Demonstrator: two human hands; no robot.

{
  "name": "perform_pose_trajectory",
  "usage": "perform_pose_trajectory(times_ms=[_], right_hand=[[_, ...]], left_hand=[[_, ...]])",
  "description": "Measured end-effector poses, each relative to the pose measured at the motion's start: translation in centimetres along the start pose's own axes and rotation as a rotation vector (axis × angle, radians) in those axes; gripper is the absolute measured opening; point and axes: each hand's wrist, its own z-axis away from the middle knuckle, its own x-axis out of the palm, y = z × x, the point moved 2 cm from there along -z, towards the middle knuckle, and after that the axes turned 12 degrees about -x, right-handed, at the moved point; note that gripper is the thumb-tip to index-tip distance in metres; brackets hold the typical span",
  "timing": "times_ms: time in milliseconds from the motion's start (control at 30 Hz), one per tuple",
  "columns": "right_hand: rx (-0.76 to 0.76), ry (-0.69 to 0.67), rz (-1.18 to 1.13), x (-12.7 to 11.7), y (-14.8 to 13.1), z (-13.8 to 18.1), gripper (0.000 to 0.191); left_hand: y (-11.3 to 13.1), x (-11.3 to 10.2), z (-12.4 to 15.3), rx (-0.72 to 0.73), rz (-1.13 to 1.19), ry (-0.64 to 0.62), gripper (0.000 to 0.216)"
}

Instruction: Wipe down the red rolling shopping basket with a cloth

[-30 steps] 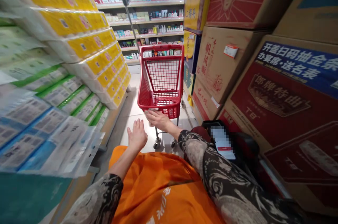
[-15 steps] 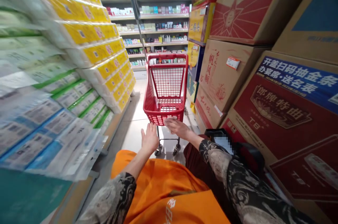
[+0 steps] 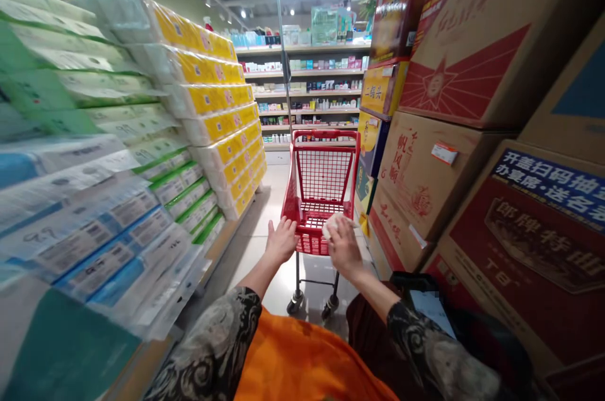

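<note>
A small red shopping cart [image 3: 322,175] with mesh panels stands straight ahead of me, its near rim within reach. At the rim's left corner is my left hand [image 3: 282,241], its fingers closed over the edge and one of them standing a little apart. My right hand [image 3: 346,253] presses a crumpled white cloth [image 3: 336,220] against the near right part of the basket. The fingers are bent around the cloth and hide some of it. An orange apron [image 3: 302,357] covers my lap.
Stacked yellow-and-white tissue packs [image 3: 222,130] and blue-and-white packs [image 3: 108,249] line the left. Cardboard cartons [image 3: 420,174] rise on the right. Behind the cart are shelves of small goods [image 3: 326,63]. A dark object with a lit screen [image 3: 432,311] sits beside my right arm.
My view has tilted up. My left hand has come onto the cart's corner from just short of it. The right hand has moved over the near rim, and the white cloth shows more clearly.
</note>
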Motion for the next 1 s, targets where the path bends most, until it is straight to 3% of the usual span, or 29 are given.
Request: perform_pose_trajectory(times_ms=[100,167,333,533,900,1000], right_hand=[[-0.156,-0.068,0.030,3.5,-2.0,-0.4,0.037],[-0.284,-0.073,0.049,4.4,-2.1,-0.5,0.034],[-0.464,-0.080,0.104,2.1,1.1,0.2,0.033],[-0.407,-0.075,0.156,-0.9,4.2,1.7,0.032],[-0.159,-0.109,0.093,-2.4,10.6,2.8,0.042],[-0.104,-0.104,0.078,-2.4,10.7,2.3,0.041]], left_hand=[[-0.3,-0.4,0.2,0.022,-0.009,0.046,0.033],[-0.6,-0.5,0.7,0.019,-0.008,0.072,0.030],[-1.1,-0.4,2.0,0.032,0.017,0.141,0.026],[-0.7,-0.5,3.0,0.076,0.058,0.188,0.028],[3.2,0.2,4.1,0.200,0.093,0.220,0.039],[3.1,0.5,3.6,0.184,0.079,0.190,0.044]])
